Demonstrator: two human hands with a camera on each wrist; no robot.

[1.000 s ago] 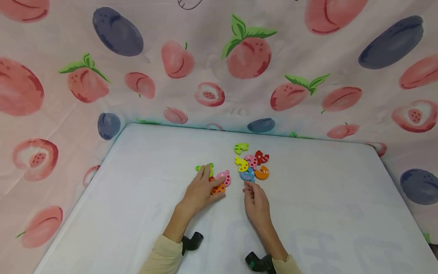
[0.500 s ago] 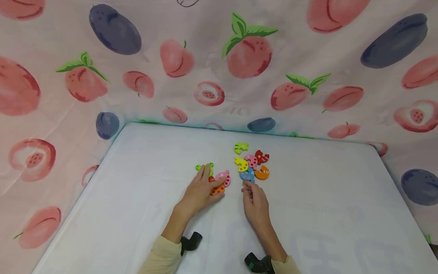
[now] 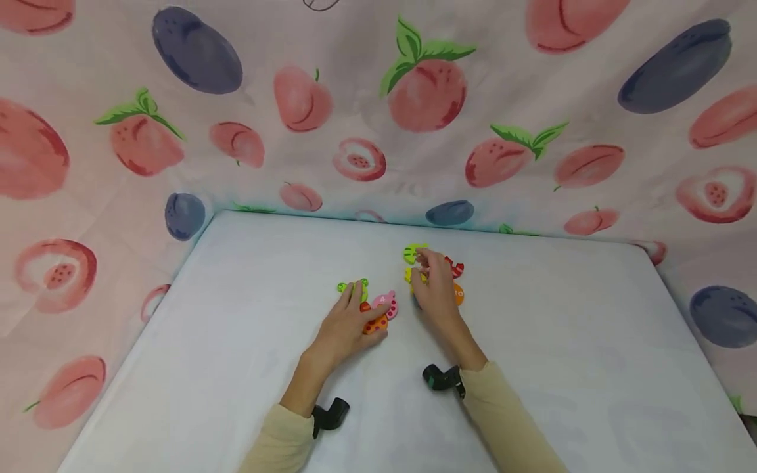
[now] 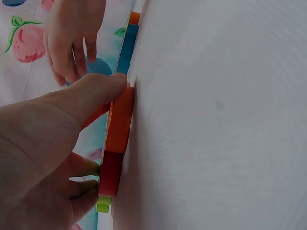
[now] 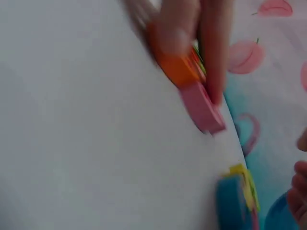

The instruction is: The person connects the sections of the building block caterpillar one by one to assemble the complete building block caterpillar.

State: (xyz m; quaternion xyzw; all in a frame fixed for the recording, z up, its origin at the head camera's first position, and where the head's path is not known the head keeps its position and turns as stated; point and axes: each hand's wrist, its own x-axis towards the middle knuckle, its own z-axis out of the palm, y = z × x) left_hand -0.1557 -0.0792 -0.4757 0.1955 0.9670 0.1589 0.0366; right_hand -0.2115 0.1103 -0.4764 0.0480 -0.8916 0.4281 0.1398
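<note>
1. The left hand (image 3: pixel 343 328) lies with fingers spread, none curled round anything; it rests on the left group of thick, flat, painted toy pieces, and that spread probably serves to steady several at once.
2. Its thumb lies at the near edge of the orange, purple-spotted piece (image 3: pixel 375 326), while the forefinger reaches across to the pink, spotted, rounded piece (image 3: pixel 389 303). The other fingers lie over the lime-green piece with round knobs (image 3: pixel 363 289). A plain red block edge (image 4: pixel 111 175) touches the orange one, so a light press should hold both.
3. The right hand (image 3: pixel 439 289) hangs over the right group with fingers loosely bent and a gap between thumb and forefinger; no piece shows in its grasp, though the head view hides what lies under the palm.
4. Around that hand show a lime-green striped piece (image 3: pixel 412 253), a yellow one (image 3: pixel 408 274), a red striped one (image 3: pixel 458 269) and an orange curved one marked 10 (image 3: pixel 458 295); the blue, thick-edged piece (image 5: pixel 230 203) sits at the near side.
5. Both groups lie flat on the white-covered table (image 3: pixel 562 328), a strip of bare surface between them, which leaves each hand its own cluster.
</note>
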